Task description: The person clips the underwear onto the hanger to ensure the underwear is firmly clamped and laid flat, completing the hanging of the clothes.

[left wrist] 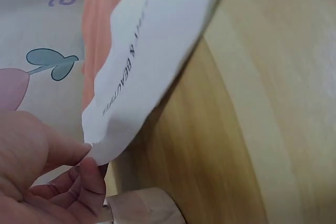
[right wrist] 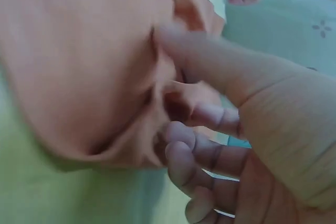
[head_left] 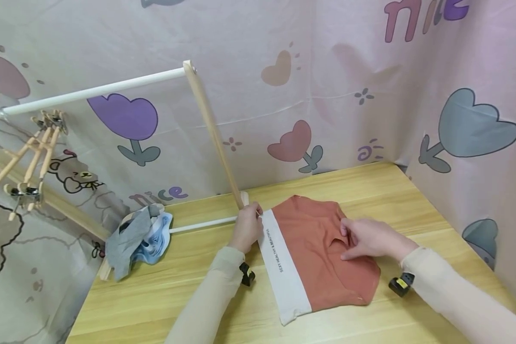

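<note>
A pair of orange underpants (head_left: 316, 258) with a wide white printed waistband (head_left: 284, 267) lies on the wooden table, waistband to the left. My left hand (head_left: 246, 228) pinches the far corner of the waistband between thumb and fingers, and the left wrist view shows that band (left wrist: 152, 40) slanting up from the fingertips. Over the right part of the underpants is my right hand (head_left: 370, 239), thumb and fingers apart at a raised fold. In the right wrist view its thumb is blurred, and the orange cloth (right wrist: 79, 66) is creased beside the fingers.
Left of the underpants stands a rack with a white top rail (head_left: 112, 89) and wooden post (head_left: 212, 129). Wooden clip hangers (head_left: 38, 153) hang from it. Grey and light-blue clothes (head_left: 139, 239) are heaped by its lower bar (head_left: 204, 223). A patterned curtain (head_left: 348, 119) backs the table (head_left: 189, 267).
</note>
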A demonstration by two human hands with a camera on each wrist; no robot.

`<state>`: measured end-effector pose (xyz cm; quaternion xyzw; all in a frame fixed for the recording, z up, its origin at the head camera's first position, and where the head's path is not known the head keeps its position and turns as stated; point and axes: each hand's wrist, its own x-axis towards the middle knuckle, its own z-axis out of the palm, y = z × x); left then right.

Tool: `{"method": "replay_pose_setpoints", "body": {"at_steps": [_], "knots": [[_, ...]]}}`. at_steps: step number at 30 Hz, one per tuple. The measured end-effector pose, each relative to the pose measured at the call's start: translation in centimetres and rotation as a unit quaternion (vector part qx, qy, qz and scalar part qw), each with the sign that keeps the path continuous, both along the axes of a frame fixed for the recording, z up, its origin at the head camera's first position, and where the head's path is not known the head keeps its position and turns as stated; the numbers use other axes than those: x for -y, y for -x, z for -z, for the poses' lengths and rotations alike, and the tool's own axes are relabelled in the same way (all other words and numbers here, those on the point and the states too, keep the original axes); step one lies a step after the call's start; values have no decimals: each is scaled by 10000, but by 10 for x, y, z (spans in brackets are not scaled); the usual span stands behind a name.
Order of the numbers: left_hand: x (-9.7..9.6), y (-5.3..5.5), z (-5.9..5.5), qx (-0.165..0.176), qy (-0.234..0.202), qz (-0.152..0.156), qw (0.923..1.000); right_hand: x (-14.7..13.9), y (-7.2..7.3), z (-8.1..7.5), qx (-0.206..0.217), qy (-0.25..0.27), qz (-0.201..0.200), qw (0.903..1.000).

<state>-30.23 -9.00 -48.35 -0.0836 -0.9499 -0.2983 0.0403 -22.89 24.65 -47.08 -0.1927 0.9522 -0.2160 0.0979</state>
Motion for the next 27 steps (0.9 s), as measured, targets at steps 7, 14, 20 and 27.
{"method": "replay_pose_setpoints", "body": {"at_steps": [7, 14, 20, 27], "knots": [[0, 2, 4, -187, 71, -54, 9998, -11, -15, 9, -710, -192, 518, 9959], [-4, 5, 10, -568, 344, 101, 9977, -28, -32, 10, -807, -13, 749, 9939], [-8, 8, 11, -643, 420, 89, 9970, -33, -27, 3, -156, 527, 249, 9982], [-12, 11, 12, -350, 471, 14, 9983, -28, 23, 2, -262, 296, 1074, 9934]]}}
